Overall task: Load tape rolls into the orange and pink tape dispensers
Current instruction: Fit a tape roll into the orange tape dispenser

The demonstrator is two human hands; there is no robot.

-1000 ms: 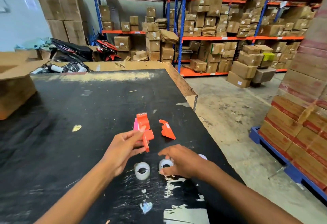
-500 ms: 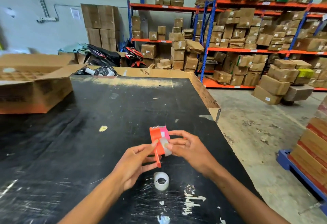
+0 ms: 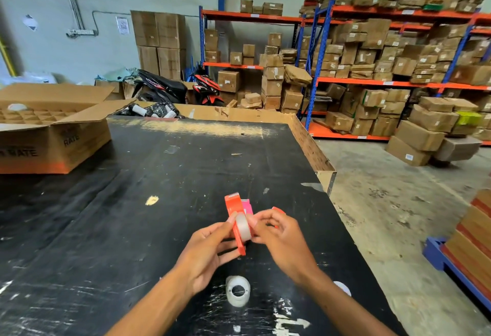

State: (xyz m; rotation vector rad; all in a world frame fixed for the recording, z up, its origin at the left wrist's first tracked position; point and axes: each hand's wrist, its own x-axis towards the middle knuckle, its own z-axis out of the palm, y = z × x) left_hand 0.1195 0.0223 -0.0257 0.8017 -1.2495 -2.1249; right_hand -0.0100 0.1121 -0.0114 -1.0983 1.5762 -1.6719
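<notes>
Above the black table [image 3: 132, 216], my left hand [image 3: 210, 250] grips the orange tape dispenser [image 3: 233, 208] upright. My right hand [image 3: 281, 240] presses a clear tape roll [image 3: 243, 226] against the dispenser's side. The pink dispenser [image 3: 247, 205] shows just behind the orange one; whether it rests on the table is unclear. An orange cover piece [image 3: 279, 210] peeks out behind my right fingers. A second clear tape roll [image 3: 237, 291] lies on the table below my hands. Something small and white [image 3: 342, 288] lies by my right forearm.
An open cardboard box [image 3: 53, 139] with cell dividers sits at the table's left. The table's right edge [image 3: 329, 184] drops to concrete floor. Shelving with cartons [image 3: 372, 70] stands behind, a motorbike [image 3: 164, 86] beyond the table, stacked boxes on a blue pallet [image 3: 451, 264] at right.
My right hand picked a tape roll off the table and brought it up to the orange dispenser held in my left hand. The view has swung left.
</notes>
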